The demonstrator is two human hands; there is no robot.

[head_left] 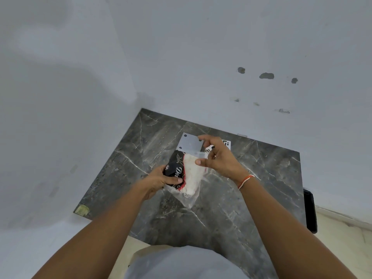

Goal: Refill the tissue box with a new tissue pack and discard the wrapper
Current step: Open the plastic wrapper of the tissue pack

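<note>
Tissue pack (188,174), black printed wrap at one end and white tissues showing through clear plastic at the other, is held above the dark marble tabletop (231,208). Left hand (161,181) closes around the black end, likely to anchor it. Right hand (218,158) pinches the clear wrapper's (198,154) far edge with thumb and fingertips, other fingers spread, apparently to open it. Behind lies a grey plate (189,142); whether it belongs to the tissue box is unclear.

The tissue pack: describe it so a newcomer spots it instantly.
On the dark marble table in the wall corner, look between the two hands. The tissue pack is the black, red-edged wrapper with white tissues showing, unlike the flat grey plate behind it.
</note>
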